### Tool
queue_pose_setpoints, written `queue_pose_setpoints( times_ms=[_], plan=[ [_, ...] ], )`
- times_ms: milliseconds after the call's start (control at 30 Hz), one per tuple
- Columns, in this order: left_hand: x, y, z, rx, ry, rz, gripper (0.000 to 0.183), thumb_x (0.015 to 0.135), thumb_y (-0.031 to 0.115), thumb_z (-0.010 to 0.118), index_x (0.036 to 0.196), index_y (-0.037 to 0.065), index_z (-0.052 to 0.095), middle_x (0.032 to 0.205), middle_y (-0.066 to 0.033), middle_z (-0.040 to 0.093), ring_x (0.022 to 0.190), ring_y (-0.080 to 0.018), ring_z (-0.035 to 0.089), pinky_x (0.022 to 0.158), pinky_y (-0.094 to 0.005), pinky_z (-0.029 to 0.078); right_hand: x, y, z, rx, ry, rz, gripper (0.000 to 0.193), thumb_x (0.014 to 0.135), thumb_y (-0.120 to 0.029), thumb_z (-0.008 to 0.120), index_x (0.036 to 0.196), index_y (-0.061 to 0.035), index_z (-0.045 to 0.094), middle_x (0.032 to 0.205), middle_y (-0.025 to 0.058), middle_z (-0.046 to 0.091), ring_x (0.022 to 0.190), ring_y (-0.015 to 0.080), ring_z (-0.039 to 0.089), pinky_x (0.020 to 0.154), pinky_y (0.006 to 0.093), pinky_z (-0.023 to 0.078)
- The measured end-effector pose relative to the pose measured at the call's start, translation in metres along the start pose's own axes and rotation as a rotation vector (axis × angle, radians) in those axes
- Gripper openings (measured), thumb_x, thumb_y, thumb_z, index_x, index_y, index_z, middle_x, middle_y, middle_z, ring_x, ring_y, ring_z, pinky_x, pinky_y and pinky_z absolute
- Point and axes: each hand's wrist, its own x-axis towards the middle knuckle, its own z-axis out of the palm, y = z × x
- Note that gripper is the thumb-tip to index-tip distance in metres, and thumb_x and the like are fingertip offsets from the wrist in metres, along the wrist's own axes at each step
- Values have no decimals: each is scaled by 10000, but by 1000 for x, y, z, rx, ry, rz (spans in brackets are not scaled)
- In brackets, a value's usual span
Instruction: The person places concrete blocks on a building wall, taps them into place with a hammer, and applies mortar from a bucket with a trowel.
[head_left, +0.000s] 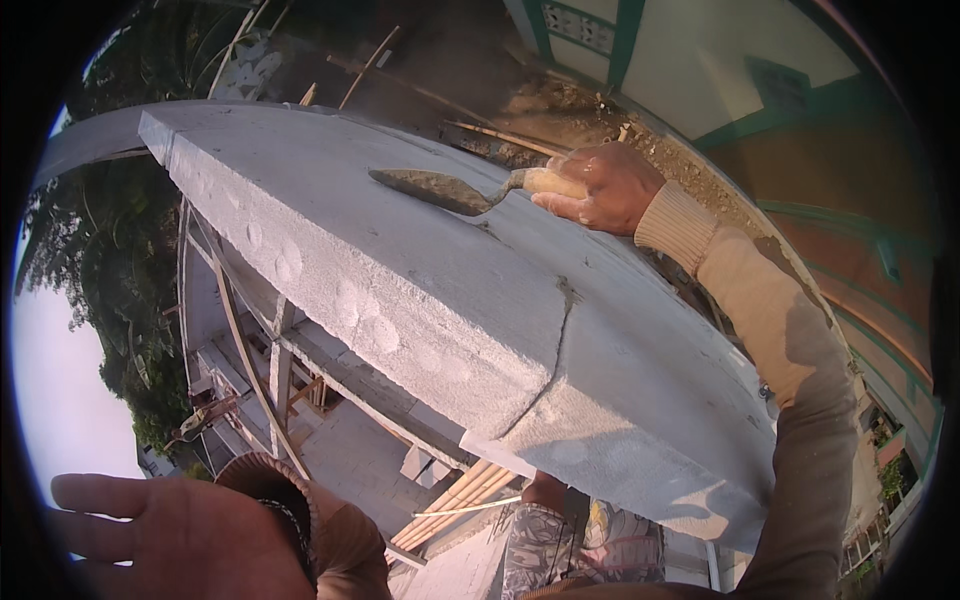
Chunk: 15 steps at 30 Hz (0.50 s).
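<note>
My right hand (612, 190) is closed round the wooden handle of a trowel (440, 191). The trowel's pointed blade, coated with grey mortar, lies over the broad upper face of a pale grey block wall (400, 250). A mortar joint (553, 365) runs across the wall between two blocks, and its near side shows shallow round marks. At the lower left, my left hand (190, 535) is held out with its palm showing and fingers spread. Nothing is in it, and it stays apart from the wall.
Below the wall on the left are wooden poles (245, 350), bamboo poles (455, 505) and lower block walls. Trees (130, 250) stand farther left. Rubble and earth (560, 105) lie beyond the wall, beside a white building with green trim (700, 65).
</note>
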Motion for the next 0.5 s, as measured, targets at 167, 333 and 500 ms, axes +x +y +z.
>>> queue_pose_setpoints(
  times_ms=[167, 333, 500],
  plan=[
    [-67, 14, -75, 1419, -118, -797, 973, 923, 731, 255, 1521, -32, 177, 1566, -262, 201, 1480, -361, 154, 1195, -474, 158, -25, 24, -1, 93, -163, 227, 433, 881, -429, 658, 1017, -23, 721, 836, 163, 685, 827, 308, 663, 777, 437, 520],
    [-92, 13, -80, 1425, -402, -1029, 893, 955, 584, 418, 1473, -119, 232, 1559, -280, 218, 1482, -366, 138, 1190, -455, 112, -47, 33, 12, 78, -309, 322, 443, 888, -426, 649, 1067, -26, 714, 874, 164, 684, 836, 315, 662, 797, 441, 522],
    [-85, 15, -92, 1456, -536, -1027, 943, 880, 579, 582, 1473, -88, 280, 1535, -328, 225, 1464, -438, 153, 1164, -530, 167, -75, 18, 12, 1, -80, 151, 445, 852, -361, 711, 1021, 51, 695, 795, 179, 663, 733, 340, 647, 705, 438, 515]
  ],
)
